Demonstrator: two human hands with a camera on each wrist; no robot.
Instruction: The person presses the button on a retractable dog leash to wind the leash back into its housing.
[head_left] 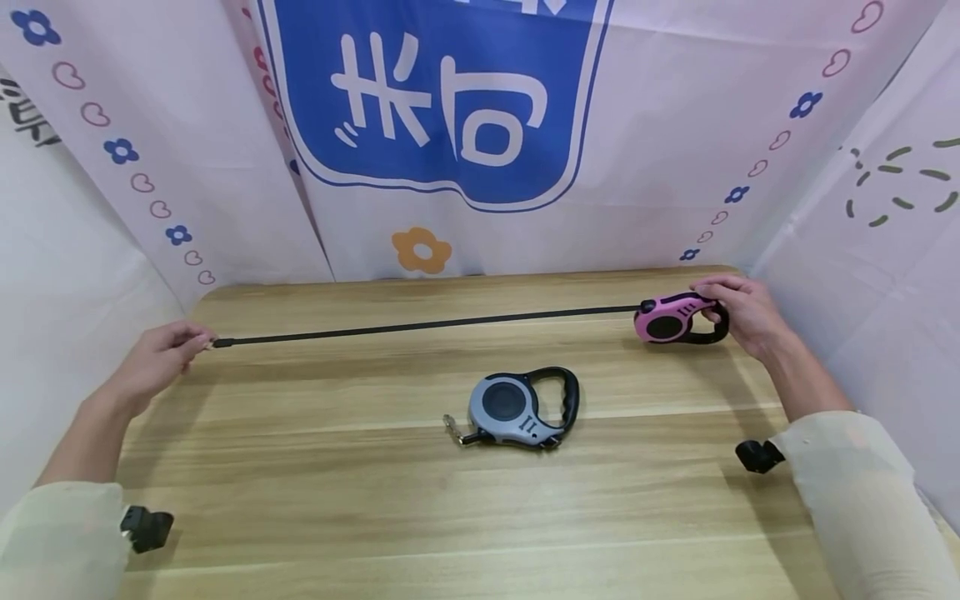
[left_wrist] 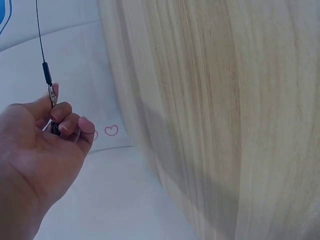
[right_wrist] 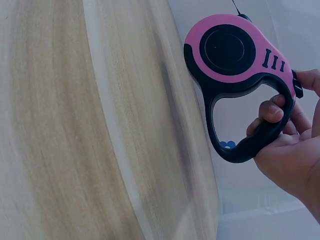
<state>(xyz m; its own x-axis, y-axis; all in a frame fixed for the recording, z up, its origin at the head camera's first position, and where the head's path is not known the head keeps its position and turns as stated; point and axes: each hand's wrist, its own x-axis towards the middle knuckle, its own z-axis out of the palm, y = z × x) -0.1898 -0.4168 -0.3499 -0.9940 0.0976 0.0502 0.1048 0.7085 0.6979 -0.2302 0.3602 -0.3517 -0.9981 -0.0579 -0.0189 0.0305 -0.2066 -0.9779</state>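
Note:
A pink and black retractable dog leash [head_left: 663, 327] is held by its handle in my right hand [head_left: 746, 315]. In the right wrist view, fingers curl through the handle loop and the thumb lies by the black button [right_wrist: 298, 85]. From its housing the black strap [head_left: 442, 323] runs taut across the table to my left hand [head_left: 159, 360]. That hand pinches the metal clip [left_wrist: 52, 96] at the strap's end; part of the clip is hidden by the fingers. Between the hands, nearer the front, a grey and black retractable leash [head_left: 504, 410] lies on the table, its metal clip [head_left: 453, 429] pointing left.
The wooden table [head_left: 375, 517] ends at a white printed cloth [head_left: 360, 225] hanging behind it. White cloth walls stand close on the left and right. A black wrist camera [head_left: 147, 528] is on the left sleeve, another black camera [head_left: 759, 456] on the right.

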